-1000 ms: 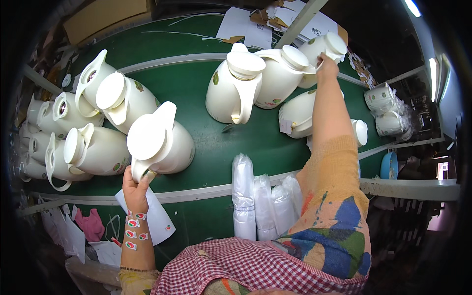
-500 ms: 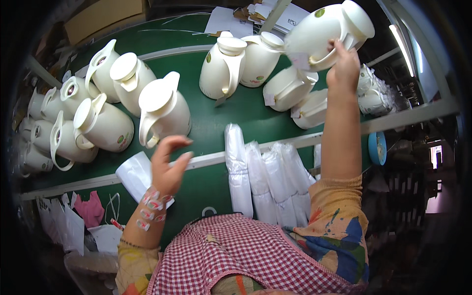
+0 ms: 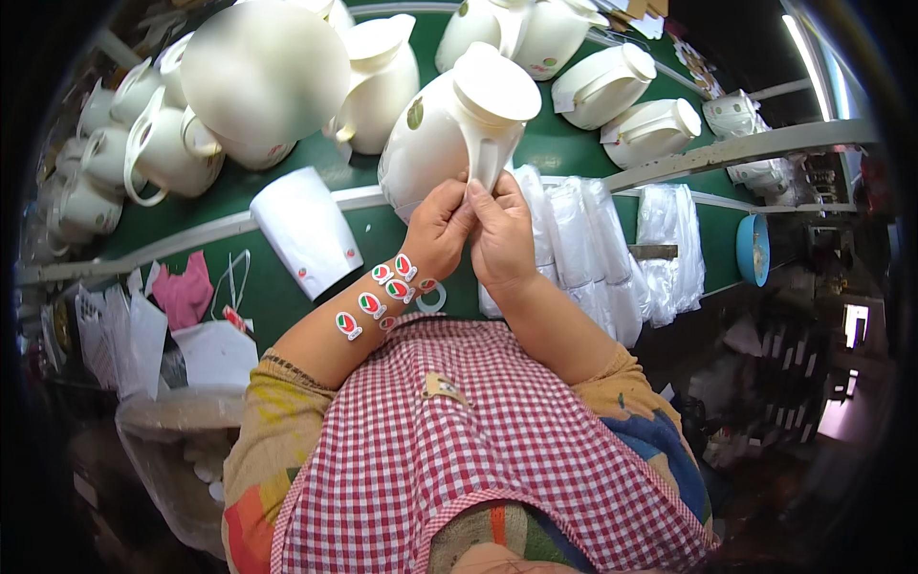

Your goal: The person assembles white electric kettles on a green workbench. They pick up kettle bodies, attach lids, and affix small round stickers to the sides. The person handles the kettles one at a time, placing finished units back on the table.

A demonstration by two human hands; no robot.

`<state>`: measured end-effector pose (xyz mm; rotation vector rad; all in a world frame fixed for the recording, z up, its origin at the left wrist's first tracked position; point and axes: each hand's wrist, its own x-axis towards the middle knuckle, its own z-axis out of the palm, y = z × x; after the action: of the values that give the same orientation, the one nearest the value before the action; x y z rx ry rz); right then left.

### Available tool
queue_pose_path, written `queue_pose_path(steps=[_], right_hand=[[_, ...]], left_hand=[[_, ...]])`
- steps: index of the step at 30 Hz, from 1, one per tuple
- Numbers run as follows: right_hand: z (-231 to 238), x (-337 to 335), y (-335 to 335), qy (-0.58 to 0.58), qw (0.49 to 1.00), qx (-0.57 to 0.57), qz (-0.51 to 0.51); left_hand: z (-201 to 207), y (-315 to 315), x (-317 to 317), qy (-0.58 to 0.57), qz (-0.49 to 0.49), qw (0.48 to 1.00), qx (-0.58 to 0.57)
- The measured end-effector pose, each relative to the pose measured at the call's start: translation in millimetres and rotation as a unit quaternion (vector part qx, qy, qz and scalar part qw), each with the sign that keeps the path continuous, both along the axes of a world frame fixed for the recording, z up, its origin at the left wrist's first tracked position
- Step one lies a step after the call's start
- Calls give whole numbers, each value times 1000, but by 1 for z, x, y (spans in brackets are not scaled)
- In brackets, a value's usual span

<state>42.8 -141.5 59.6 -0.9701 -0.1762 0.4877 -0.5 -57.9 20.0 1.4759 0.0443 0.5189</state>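
A white thermos jug [image 3: 418,142] with a pale lid and a green leaf mark is held tilted in front of me, its handle toward me. My right hand [image 3: 504,234] is closed round the lower part of the handle. My left hand [image 3: 441,228] is closed at the same spot, thumb beside the right thumb; its fingertips are partly hidden. A white tag edge [image 3: 406,210] shows by the jug's base. Several round red, green and white stickers [image 3: 371,305] are stuck along my left forearm.
Several more white jugs [image 3: 182,153] stand at left; others [image 3: 602,86] stand or lie at the back right. Stacks of clear plastic bags [image 3: 583,244] lie right, a white sheet [image 3: 304,230] left. A blue bowl [image 3: 754,251] sits far right. A blurred pale round shape [image 3: 266,72] covers some jugs.
The jug has come from the upper right to the middle in front of me. My left hand has moved over to meet my right at its handle. The view has shifted.
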Motion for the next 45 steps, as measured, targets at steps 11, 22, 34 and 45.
queue_pose_path(steps=[11,22,34,45], right_hand=[[64,84,-35,-663,640,-381,71],[58,132,-16,-490,621,-469,392],[22,113,-13,-502,637,-528,253],[82,117,12,-490,434,-682,327]], left_hand=[[-17,26,-50,97,-43,987,-120],[-7,40,-48,120,-110,987,0],[-10,31,-39,91,-87,991,50],[-5,44,-44,85,-90,992,40]])
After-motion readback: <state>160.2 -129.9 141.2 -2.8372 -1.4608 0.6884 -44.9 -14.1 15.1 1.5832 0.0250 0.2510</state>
